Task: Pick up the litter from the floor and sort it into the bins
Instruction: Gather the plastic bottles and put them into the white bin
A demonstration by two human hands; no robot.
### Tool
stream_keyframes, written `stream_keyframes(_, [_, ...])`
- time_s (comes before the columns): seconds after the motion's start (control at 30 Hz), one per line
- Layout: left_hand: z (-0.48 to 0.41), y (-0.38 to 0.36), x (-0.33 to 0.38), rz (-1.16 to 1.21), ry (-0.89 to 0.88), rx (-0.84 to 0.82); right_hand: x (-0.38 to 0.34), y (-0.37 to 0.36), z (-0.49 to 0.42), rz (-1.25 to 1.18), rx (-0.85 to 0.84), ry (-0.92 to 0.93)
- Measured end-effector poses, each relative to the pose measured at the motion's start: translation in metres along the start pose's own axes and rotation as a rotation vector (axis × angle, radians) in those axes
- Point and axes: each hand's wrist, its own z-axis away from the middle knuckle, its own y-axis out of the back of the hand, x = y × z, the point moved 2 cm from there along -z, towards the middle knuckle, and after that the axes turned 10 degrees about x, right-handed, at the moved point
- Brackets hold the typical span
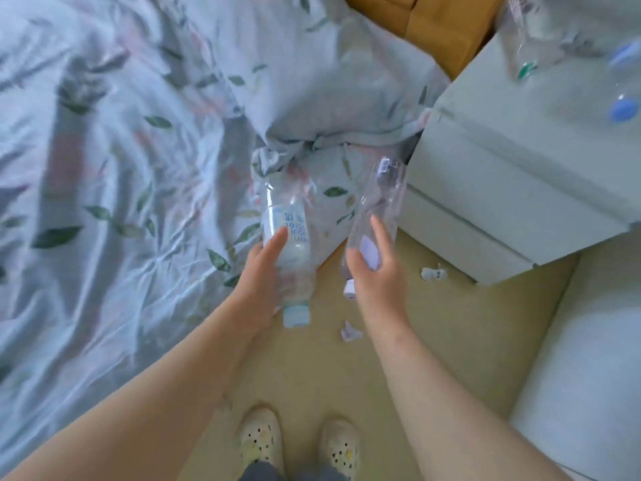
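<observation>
My left hand [262, 277] grips a clear plastic bottle with a blue-and-white label [289, 237], its pale blue cap pointing down toward the floor. My right hand [376, 272] grips a second clear plastic bottle [379, 206], slimmer, tilted up to the right, its white cap below my hand. Both bottles are held above the yellowish floor [433, 341]. A crumpled white paper scrap [350, 331] lies on the floor between my forearms. Another paper scrap [433, 273] lies near the foot of the nightstand.
A bed with a leaf-print sheet [121, 168] fills the left. A pale green nightstand [513, 175] stands at right with several empty bottles [624, 109] on top. A white rounded container [582, 383] sits at the lower right. My shoes [298, 442] are at the bottom.
</observation>
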Motion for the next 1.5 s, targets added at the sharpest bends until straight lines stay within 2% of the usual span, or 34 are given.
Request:
stream_keyframes(0.2, [0.094,0.031,0.102,0.357,0.029,-0.033,-0.129,-0.022,0.044,-0.14,-0.159,0.169])
stream_keyframes(0.43, [0.221,0.132,0.188,0.761,-0.235,-0.066,-0.259,-0.054,0.142,-0.197,-0.476,0.25])
stream_keyframes(0.57, [0.312,0.189,0.216,0.895,-0.356,0.119,-0.311,-0.091,0.217,-0.248,-0.669,0.293])
stream_keyframes(0.7, [0.405,0.245,0.23,1.011,-0.588,0.47,-0.34,-0.132,0.311,-0.234,-0.887,0.314])
stream_keyframes(0.8, [0.464,0.326,0.209,1.149,-0.56,0.519,-0.346,-0.167,0.401,-0.207,-1.03,0.32])
stream_keyframes(0.87, [0.496,0.395,0.181,1.235,-0.606,0.475,-0.341,-0.19,0.466,-0.195,-1.128,0.318])
stream_keyframes(0.97, [0.563,0.489,0.125,1.345,-0.61,0.611,-0.319,-0.222,0.576,-0.192,-1.25,0.257])
stream_keyframes(1.13, [0.652,0.58,0.055,1.478,-0.662,0.782,-0.269,-0.257,0.726,-0.111,-1.403,0.134])
stream_keyframes(1.27, [0.707,0.649,0.008,1.599,-0.654,0.842,-0.241,-0.279,0.829,-0.05,-1.509,0.113])
stream_keyframes(1.5, [0.757,0.754,-0.043,1.642,-0.75,0.987,-0.208,-0.336,0.957,0.038,-1.671,0.067])
